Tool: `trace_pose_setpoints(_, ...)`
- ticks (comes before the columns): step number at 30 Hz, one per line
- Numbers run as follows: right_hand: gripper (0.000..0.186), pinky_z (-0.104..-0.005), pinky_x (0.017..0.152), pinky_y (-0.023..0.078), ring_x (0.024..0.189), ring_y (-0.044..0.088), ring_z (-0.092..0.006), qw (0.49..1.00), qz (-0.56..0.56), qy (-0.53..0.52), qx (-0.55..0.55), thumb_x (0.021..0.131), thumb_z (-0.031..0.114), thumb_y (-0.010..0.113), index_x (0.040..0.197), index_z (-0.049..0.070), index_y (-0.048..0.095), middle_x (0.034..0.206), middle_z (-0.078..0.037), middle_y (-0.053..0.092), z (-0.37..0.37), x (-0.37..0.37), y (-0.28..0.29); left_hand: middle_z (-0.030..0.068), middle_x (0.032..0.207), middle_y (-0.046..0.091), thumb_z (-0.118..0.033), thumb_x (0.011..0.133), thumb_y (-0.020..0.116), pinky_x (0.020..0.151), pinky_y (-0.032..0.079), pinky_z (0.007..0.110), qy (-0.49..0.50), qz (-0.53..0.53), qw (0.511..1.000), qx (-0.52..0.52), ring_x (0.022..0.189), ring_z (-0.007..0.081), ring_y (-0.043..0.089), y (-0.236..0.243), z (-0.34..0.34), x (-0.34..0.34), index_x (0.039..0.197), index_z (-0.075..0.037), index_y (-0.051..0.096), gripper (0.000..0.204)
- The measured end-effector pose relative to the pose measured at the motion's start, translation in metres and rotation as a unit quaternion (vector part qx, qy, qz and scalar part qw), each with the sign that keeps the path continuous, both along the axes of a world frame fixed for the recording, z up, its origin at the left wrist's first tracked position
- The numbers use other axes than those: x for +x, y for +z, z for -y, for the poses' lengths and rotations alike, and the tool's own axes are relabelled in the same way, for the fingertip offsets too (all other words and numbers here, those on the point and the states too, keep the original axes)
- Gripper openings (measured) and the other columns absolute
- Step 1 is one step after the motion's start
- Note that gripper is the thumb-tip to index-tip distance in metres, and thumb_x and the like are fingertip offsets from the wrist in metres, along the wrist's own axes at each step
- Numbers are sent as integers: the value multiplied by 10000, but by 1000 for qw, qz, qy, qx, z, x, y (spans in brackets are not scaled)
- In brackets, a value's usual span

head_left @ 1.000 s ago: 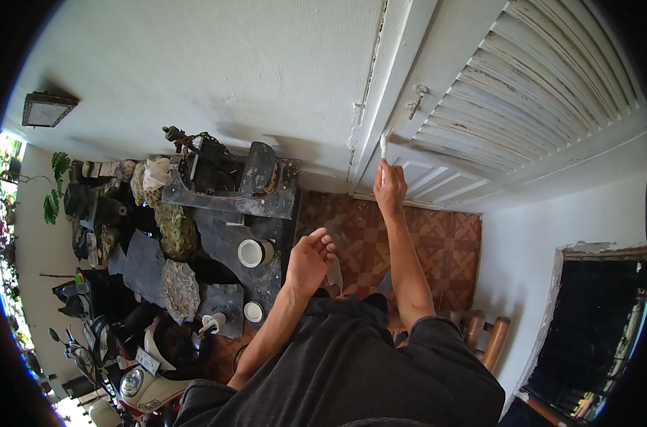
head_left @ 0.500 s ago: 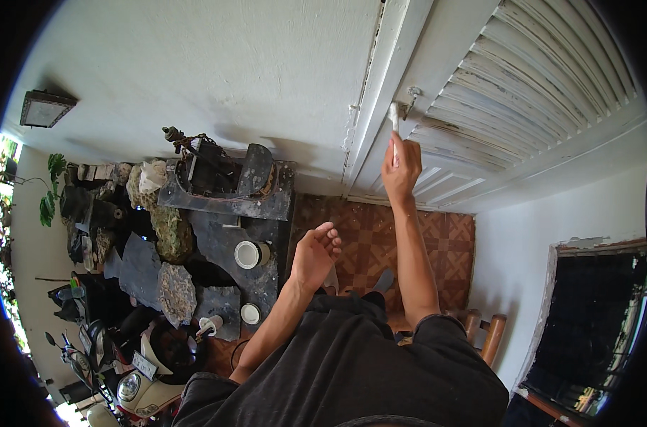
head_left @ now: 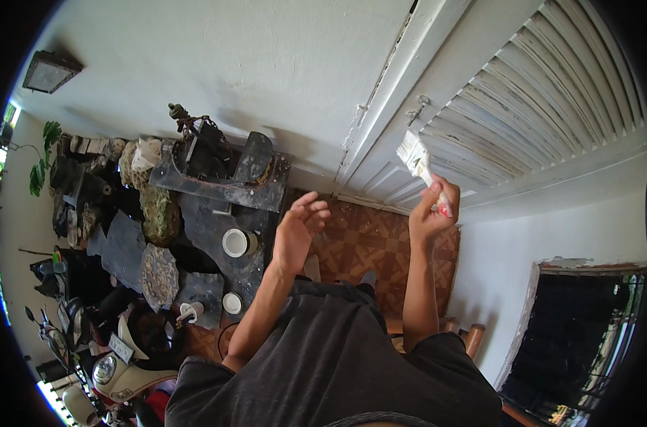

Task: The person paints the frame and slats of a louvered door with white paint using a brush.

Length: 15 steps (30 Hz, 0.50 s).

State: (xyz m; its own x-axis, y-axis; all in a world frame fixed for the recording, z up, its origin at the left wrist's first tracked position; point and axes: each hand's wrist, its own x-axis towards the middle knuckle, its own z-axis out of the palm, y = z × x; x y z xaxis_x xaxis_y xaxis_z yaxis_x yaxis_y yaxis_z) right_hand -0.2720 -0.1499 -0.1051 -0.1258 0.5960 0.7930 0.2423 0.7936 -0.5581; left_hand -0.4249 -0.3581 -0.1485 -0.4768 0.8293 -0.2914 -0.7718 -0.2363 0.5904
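My right hand (head_left: 434, 213) grips a paintbrush (head_left: 417, 156) by its handle, the white-coated bristles pointing up and left. The brush is held in front of a white louvred door (head_left: 480, 135), below the door's metal latch (head_left: 418, 107). From this view I cannot tell whether the bristles touch the door. My left hand (head_left: 300, 231) hangs empty in the air with its fingers loosely curled and apart. Left of it, an open paint can (head_left: 251, 243) with white inside stands on a dark stone ledge (head_left: 256, 281).
A round white lid or tub (head_left: 232, 303) and a white cup (head_left: 192, 311) with a brush-like thing in it are by the ledge's near end. Rocks and slate slabs (head_left: 124, 245) lie left. A motorcycle (head_left: 117, 366) stands lower left. A barred window (head_left: 580, 334) is at right.
My right hand has drawn the paintbrush back from beside the latch, down and to the right, and tilted it. My left hand has risen slightly leftward. The whole view has shifted a little.
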Motion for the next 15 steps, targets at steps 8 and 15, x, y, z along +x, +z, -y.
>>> trace_pose_setpoints(8, 87, -410, 791, 433, 899, 509, -288, 972, 218, 87, 13, 946, 110, 636, 904, 35, 638, 859, -67, 555, -8, 15, -19, 136, 1524, 435, -452, 972, 501, 1160, 235, 401, 59, -233, 965, -105, 1428, 274, 366, -22, 28, -14, 1544, -81, 315, 706)
trace_pose_setpoints(15, 130, -460, 732, 437, 839, 594, -373, 834, 461, 293, -79, 812, -47, 580, 911, 38, 582, 831, -136, 624, -27, 76, -65, 133, 1349, 588, -208, 1019, 494, 1071, 372, 341, 63, -283, 911, -294, 1273, 217, 519, -114, 111, 38, 1400, -33, 503, 420)
